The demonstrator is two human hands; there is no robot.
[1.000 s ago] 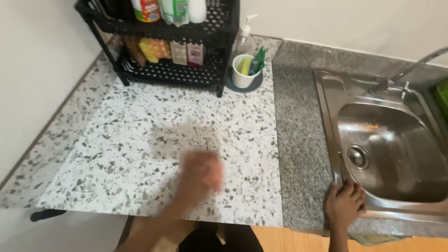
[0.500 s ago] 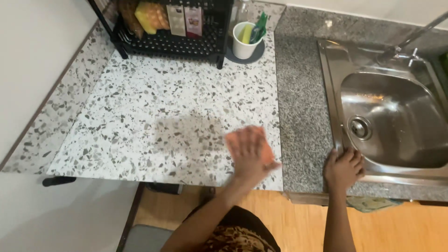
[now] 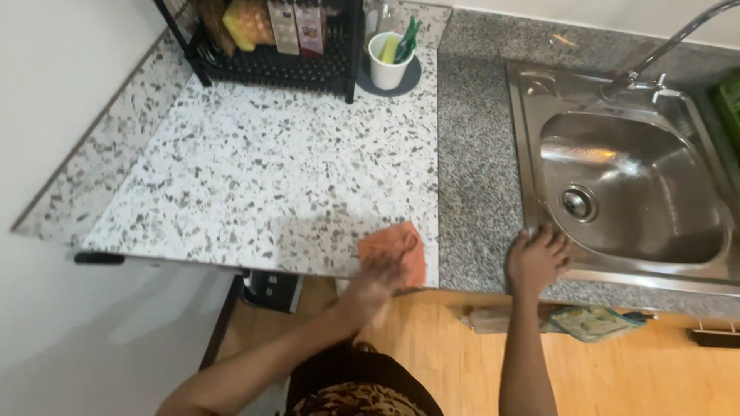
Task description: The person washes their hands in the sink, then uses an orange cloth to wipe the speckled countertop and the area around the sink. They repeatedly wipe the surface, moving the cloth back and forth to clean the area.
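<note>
Orange cloth (image 3: pixel 395 250) lies flat under my left hand (image 3: pixel 379 279) at about six o'clock on the speckled tabletop (image 3: pixel 254 169), right at the front edge; that grip is pressing the cloth down, though blur hides whether the fingers are clenched. My right hand (image 3: pixel 536 258) rests open on the rim of the steel sink (image 3: pixel 532 154) at four o'clock. So near the edge, I judge the cloth could slide off onto the wooden floor (image 3: pixel 462 362). At twelve o'clock a black rack (image 3: pixel 270 65) holds a yellow packet and two slim brown-labelled packs; beside it stands a white cup (image 3: pixel 387 65) with green utensils.
</note>
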